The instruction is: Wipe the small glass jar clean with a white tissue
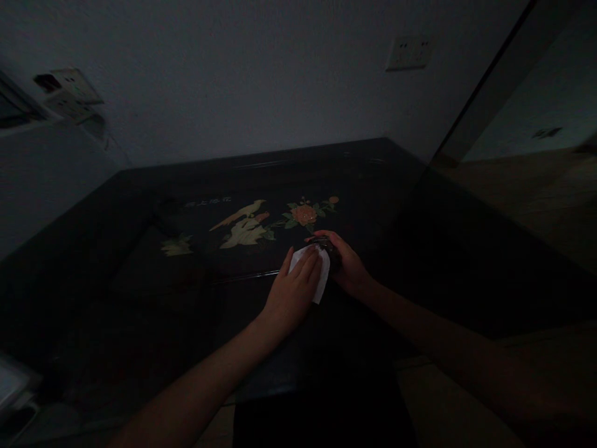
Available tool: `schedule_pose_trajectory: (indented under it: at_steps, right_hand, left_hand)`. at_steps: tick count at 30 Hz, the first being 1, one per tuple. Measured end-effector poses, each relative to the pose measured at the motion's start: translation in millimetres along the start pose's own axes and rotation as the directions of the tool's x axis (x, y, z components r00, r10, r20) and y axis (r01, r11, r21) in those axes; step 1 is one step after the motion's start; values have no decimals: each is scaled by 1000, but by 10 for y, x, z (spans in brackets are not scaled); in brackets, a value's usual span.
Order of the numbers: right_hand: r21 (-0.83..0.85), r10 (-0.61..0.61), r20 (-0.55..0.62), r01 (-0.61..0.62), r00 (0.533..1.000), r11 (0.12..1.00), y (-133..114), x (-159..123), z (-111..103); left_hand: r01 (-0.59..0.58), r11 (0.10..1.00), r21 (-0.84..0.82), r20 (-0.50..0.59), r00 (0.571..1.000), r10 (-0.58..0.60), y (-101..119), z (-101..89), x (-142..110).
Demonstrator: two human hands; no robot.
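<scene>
My left hand (295, 287) presses a white tissue (321, 287) against a small dark, glossy object (332, 251). Fingers lie together over the tissue, and one edge of it hangs down below them. Curled round the far and right side of the same object is my right hand (351, 264). The object looks rounded, perhaps glass, but the dim light and my fingers hide its exact kind. Both hands are over the front part of a black lacquered table (368, 186), close to its inlaid pink flower (304, 215).
Pale inlaid birds (245, 233) decorate the tabletop. A white wall (242, 81) stands behind, with a socket plate (409, 52) at right and more sockets (74, 87) at left. Some light-coloured thing (13, 386) sits at the lower left edge. Wooden floor (522, 180) shows at right.
</scene>
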State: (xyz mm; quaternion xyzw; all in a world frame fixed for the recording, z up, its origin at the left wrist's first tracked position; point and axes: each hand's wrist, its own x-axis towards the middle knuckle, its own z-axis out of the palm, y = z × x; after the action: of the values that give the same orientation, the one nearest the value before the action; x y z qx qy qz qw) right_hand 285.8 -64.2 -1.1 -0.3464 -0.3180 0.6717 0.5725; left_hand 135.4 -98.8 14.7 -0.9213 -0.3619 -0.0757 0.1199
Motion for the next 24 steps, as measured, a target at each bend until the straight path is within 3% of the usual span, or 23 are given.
schedule_pose_trajectory:
  at_steps: [9, 14, 16, 19, 22, 24]
  right_hand:
    - [6, 1, -12, -1, 1000, 1000, 40, 58, -34]
    - [3, 3, -13, -3, 1000, 1000, 18, 29, -5]
    - [-4, 0, -19, -1, 1000, 1000, 11, 18, 4]
    - [-15, -3, -23, 2, 1000, 1000, 5, 9, 9]
    - [-20, 3, -9, -3, 1000, 1000, -2, -1, 13]
    - [-20, 8, -7, -8, 1000, 1000, -9, -7, 17]
  left_hand:
    - [12, 969, -247, 66, 998, 5, -29, -75, 16]
    - [88, 884, -460, 57, 996, -70, 35, -67, 5]
    - [108, 798, -593, 44, 994, -102, 73, -55, 8]
    - [128, 595, -794, 33, 985, -167, 119, -50, 19]
    - [188, 371, -909, 103, 966, -236, 141, -77, 30]
    - [226, 281, -933, 154, 954, -257, 149, -100, 34]
